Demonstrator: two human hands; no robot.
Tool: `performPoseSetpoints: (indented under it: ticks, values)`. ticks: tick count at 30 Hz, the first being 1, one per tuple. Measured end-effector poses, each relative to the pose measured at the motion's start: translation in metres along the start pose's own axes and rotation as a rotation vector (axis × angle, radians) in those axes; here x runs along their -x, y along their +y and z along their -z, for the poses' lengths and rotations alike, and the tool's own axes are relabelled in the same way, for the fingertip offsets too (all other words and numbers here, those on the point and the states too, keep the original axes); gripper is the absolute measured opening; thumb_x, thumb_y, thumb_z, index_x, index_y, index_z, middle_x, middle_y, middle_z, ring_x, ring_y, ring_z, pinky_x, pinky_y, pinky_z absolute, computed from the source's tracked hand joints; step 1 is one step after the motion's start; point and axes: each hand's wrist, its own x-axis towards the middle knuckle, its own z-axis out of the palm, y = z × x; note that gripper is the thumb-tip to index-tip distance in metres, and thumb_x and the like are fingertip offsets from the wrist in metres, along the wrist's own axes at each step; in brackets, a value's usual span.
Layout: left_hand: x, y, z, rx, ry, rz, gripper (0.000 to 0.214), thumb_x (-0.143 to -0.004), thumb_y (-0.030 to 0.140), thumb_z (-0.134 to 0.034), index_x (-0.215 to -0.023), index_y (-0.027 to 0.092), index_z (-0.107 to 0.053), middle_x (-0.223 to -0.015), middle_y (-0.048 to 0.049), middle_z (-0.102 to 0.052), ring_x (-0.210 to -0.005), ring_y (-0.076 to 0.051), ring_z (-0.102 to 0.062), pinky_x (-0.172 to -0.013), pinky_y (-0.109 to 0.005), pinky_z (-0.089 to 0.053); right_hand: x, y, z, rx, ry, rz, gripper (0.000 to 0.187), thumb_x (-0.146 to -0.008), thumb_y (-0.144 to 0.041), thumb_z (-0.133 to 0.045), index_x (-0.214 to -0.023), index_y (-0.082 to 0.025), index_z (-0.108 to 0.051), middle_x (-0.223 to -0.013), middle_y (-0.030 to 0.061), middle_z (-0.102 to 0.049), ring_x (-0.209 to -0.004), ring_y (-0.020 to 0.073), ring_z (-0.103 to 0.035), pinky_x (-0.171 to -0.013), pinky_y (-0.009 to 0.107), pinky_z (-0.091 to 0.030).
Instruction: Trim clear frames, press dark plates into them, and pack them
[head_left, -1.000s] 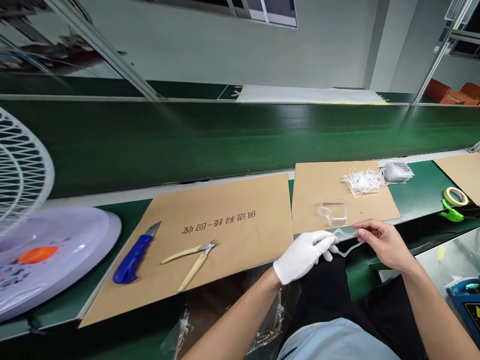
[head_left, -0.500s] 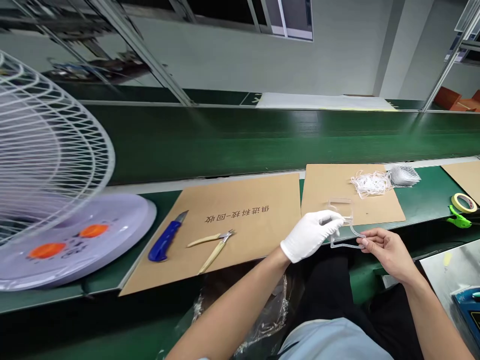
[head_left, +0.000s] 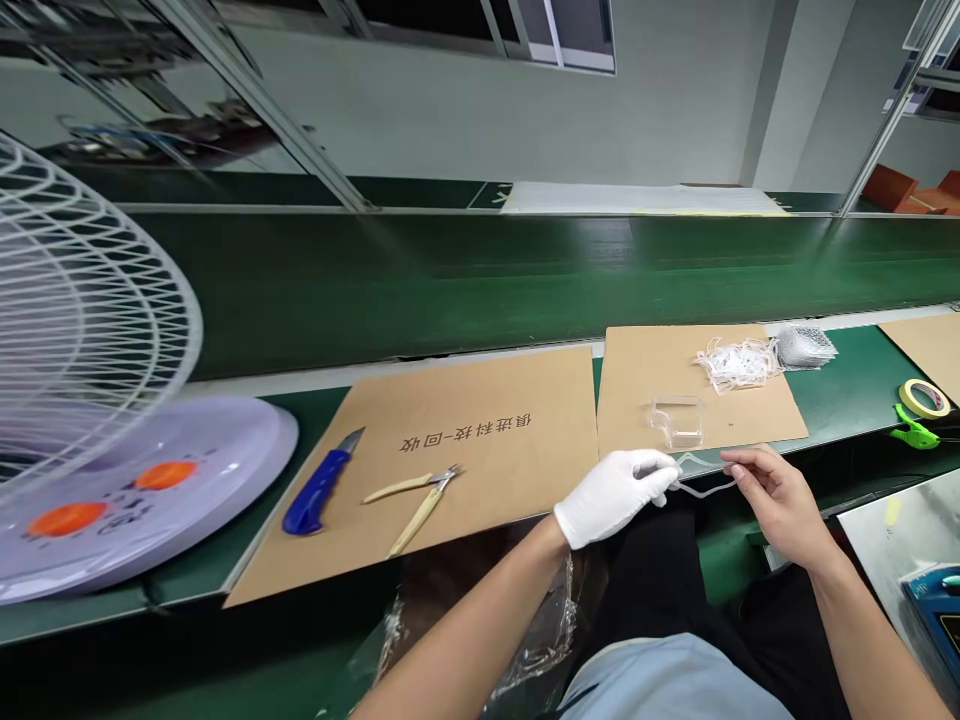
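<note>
My left hand (head_left: 619, 495), in a white glove, pinches one end of a thin, pale, bent strip (head_left: 703, 490) that looks like a frame or gasket. My bare right hand (head_left: 772, 500) grips its other end between thumb and fingers. The strip spans the gap between both hands, above my lap at the table's edge. Just beyond, a clear plastic frame-like piece (head_left: 676, 422) lies on the right cardboard sheet (head_left: 630, 365). Farther back on that sheet is a heap of thin white strips (head_left: 739, 365), beside a stack of clear bagged pieces (head_left: 804, 348).
On the left cardboard sheet (head_left: 480, 390) lie a blue-handled knife (head_left: 319, 492) and yellow-handled nippers (head_left: 420, 500). A white fan (head_left: 90, 320) stands far left. Tape (head_left: 924, 398) and green scissors (head_left: 915, 430) are at right. A green conveyor belt (head_left: 450, 290) runs behind.
The clear plastic piece has appeared on its own on the right cardboard sheet, apart from my hands. My hands have moved slightly nearer to me, still holding the strip.
</note>
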Motion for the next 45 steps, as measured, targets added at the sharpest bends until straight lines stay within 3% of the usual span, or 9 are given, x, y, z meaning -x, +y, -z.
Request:
performPoseSetpoints:
  ticks: [6,9,15,21,27,33,37,40,45]
  values:
    - [0.011,0.009,0.006,-0.274,0.114,-0.105,0.037,-0.089,0.038,-0.071,-0.123,0.025,-0.077,-0.127,-0.0061,-0.077,-0.112,-0.028,-0.071,-0.101,-0.037,-0.054,-0.012,-0.035,0.005,0.231,-0.219,0.156,0.036,-0.107,-0.034,-0.057,-0.142,-0.032,-0.065,-0.108,0.0037,-0.076,-0.096,0.0222,-0.072,-0.089,0.036,-0.056]
    - [0.012,0.026,-0.007,-0.161,0.115,-0.170,0.044,-0.086,0.040,-0.077,-0.128,0.026,-0.075,-0.127,-0.0052,-0.076,-0.110,-0.027,-0.072,-0.096,-0.035,-0.056,-0.013,-0.036,0.004,0.257,-0.281,0.117,0.046,-0.104,-0.029,-0.060,-0.150,-0.035,-0.058,-0.104,0.0010,-0.079,-0.092,0.0222,-0.074,-0.085,0.035,-0.057]
    - [0.004,0.034,-0.044,-0.055,0.084,-0.163,0.016,-0.092,0.027,-0.064,-0.085,0.024,-0.078,-0.085,0.0005,-0.076,-0.081,-0.019,-0.068,-0.078,-0.029,-0.052,0.002,-0.023,-0.003,0.228,-0.284,0.035,0.060,-0.098,-0.025,-0.065,-0.156,-0.037,-0.052,-0.099,-0.0004,-0.080,-0.090,0.0225,-0.076,-0.086,0.036,-0.059]
    - [0.007,0.026,-0.053,-0.201,0.145,-0.226,0.024,-0.100,0.027,-0.054,-0.082,0.022,-0.071,-0.089,-0.0019,-0.072,-0.085,-0.019,-0.064,-0.085,-0.032,-0.051,0.009,-0.019,-0.011,0.081,-0.199,-0.121,0.068,-0.089,-0.026,-0.076,-0.153,-0.034,-0.054,-0.092,-0.0019,-0.076,-0.080,0.0195,-0.076,-0.080,0.033,-0.062]
    - [0.007,0.023,-0.046,0.221,0.097,-0.120,0.036,-0.097,0.035,-0.063,-0.130,0.022,-0.065,-0.124,-0.0084,-0.074,-0.111,-0.023,-0.071,-0.097,-0.037,-0.057,0.010,-0.022,-0.005,0.003,-0.250,-0.032,0.082,-0.087,-0.013,-0.067,-0.160,-0.042,-0.043,-0.142,0.0063,-0.060,-0.078,0.0139,-0.078,-0.083,0.035,-0.066]
    - [0.005,0.028,-0.038,0.138,-0.040,-0.064,0.019,-0.085,0.022,-0.071,-0.103,0.019,-0.075,-0.103,-0.0042,-0.078,-0.097,-0.022,-0.072,-0.090,-0.034,-0.057,0.014,-0.030,-0.003,0.023,-0.305,0.029,0.090,-0.089,-0.009,-0.064,-0.164,-0.050,-0.034,-0.175,0.0073,-0.027,-0.075,0.0110,-0.077,-0.086,0.036,-0.067]
    - [0.007,0.037,-0.042,-0.015,-0.052,-0.202,0.013,-0.089,0.018,-0.064,-0.086,0.021,-0.076,-0.087,-0.0004,-0.075,-0.084,-0.018,-0.068,-0.083,-0.030,-0.055,0.015,-0.024,-0.004,0.025,-0.298,0.010,0.089,-0.089,-0.010,-0.068,-0.163,-0.050,-0.036,-0.161,0.0037,-0.048,-0.078,0.0115,-0.075,-0.086,0.035,-0.065]
    - [0.008,0.036,-0.043,-0.067,0.032,-0.350,0.015,-0.095,0.019,-0.062,-0.094,0.022,-0.077,-0.096,-0.0014,-0.076,-0.087,-0.017,-0.069,-0.085,-0.030,-0.054,0.014,-0.005,-0.006,0.025,-0.260,-0.010,0.087,-0.086,-0.018,-0.080,-0.161,-0.043,-0.043,-0.141,0.0030,-0.065,-0.091,0.0173,-0.072,-0.091,0.038,-0.062]
    - [0.006,0.015,-0.033,-0.051,0.215,-0.297,0.015,-0.096,0.019,-0.063,-0.103,0.023,-0.076,-0.102,-0.0023,-0.076,-0.093,-0.017,-0.071,-0.086,-0.029,-0.056,0.004,0.033,-0.005,-0.085,-0.264,-0.172,0.026,-0.094,-0.037,-0.077,-0.117,-0.025,-0.075,-0.099,0.0029,-0.076,-0.097,0.0220,-0.071,-0.091,0.037,-0.057]
